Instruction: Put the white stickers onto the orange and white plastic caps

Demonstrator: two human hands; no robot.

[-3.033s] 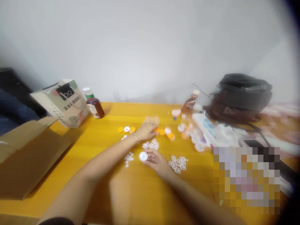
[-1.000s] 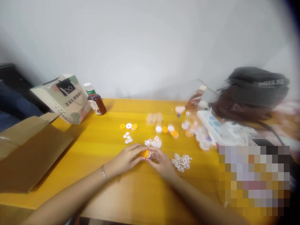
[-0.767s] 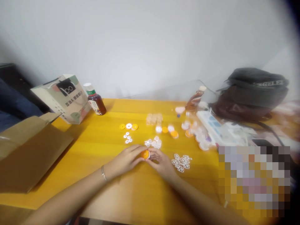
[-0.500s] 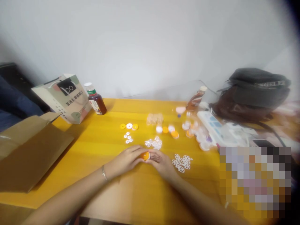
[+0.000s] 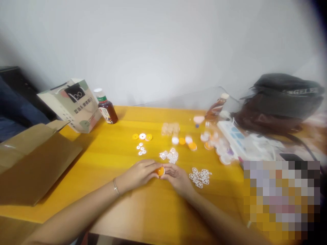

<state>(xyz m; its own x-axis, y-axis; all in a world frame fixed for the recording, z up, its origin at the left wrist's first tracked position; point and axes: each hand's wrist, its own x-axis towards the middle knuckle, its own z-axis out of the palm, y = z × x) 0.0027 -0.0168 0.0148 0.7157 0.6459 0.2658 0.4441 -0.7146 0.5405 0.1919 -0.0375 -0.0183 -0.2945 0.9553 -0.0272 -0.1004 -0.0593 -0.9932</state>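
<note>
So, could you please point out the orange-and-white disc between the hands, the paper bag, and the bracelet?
Orange-and-white disc (image 5: 160, 171): head view, on its orange face.
Paper bag (image 5: 80, 109): head view, on its printed front.
Bracelet (image 5: 115, 186): head view, near the middle of its band.

Soft light washes the wall, brightest midway, and a pale sheen lies on the counter; over right, the black bag blurs and pixelated squares mask a patch.
</note>
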